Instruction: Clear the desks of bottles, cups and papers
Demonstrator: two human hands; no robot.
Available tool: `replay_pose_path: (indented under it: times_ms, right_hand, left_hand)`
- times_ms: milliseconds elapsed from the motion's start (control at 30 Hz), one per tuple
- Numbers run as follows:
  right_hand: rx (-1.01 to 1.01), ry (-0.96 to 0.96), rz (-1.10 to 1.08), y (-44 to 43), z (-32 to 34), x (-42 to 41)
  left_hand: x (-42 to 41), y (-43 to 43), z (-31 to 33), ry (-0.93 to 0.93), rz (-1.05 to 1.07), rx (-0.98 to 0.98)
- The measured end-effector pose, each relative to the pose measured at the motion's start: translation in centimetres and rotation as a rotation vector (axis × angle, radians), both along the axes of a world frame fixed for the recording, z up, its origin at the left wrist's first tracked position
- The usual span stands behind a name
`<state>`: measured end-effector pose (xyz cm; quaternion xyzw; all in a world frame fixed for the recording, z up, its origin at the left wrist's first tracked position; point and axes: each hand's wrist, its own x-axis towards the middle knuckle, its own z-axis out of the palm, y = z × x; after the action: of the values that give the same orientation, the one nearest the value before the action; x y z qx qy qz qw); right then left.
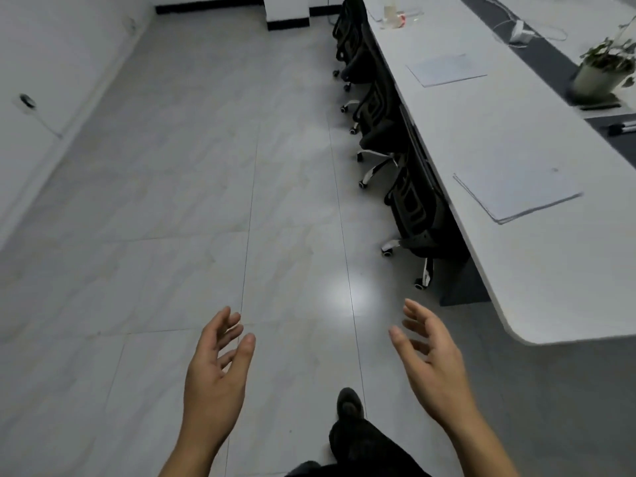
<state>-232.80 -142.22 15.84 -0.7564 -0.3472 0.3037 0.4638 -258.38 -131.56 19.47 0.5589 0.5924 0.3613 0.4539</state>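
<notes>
A long white desk runs along the right side. On it lies a near stack of papers, and further back a second sheet of paper. At the far end stands a clear plastic bottle beside a small red-and-white item. My left hand and my right hand hang in front of me over the floor, both empty with fingers spread. They are short of the desk's rounded near corner.
Several black office chairs are tucked under the desk's left edge. A potted plant, white cables and markers sit on the desk's right part. Grey tiled floor stretches left to a white wall. My dark shoe is below.
</notes>
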Motion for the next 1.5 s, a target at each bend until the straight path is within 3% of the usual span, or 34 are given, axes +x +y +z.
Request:
replay_pose_path:
  times_ms: [167,333,567,733,933,1067,1300,1500]
  right_hand:
    - [0.030,-0.005,0.143,16.8,2.7,0.8]
    - [0.022,-0.022,0.212,33.3,1.5,0.7]
    - [0.023,0.010,0.084,52.9,2.1,2.1]
    - [0.049,0.038,-0.081,63.0,3.1,5.8]
    - [0.059,0.085,-0.217,77.1,-1.0,12.6]
    - [0.052,0.088,-0.199,88.7,-1.7,19.0]
    - [0.057,-0.012,-0.047,109.6,2.7,29.2]
    - [0.017,-0.035,-0.068,124.5,0.2,36.3]
  left_hand:
    - [-0.8,12.8,1.8,-0.039,0.117,0.034]
    - [-1.7,26.3,-0.8,-0.082,0.237,0.016]
    - [0.3,49.9,-0.3,-0.068,0.134,0.004]
    - [5.6,65.3,2.1,-0.072,-0.019,0.036]
    - [15.1,81.9,-1.1,-0.055,-0.139,0.005]
    - [22.0,92.1,-1.4,-0.043,-0.165,-0.030]
    - [29.6,110.0,1.8,-0.032,-0.108,0.024]
    - [37.4,125.0,-1.5,-0.039,-0.083,-0.029]
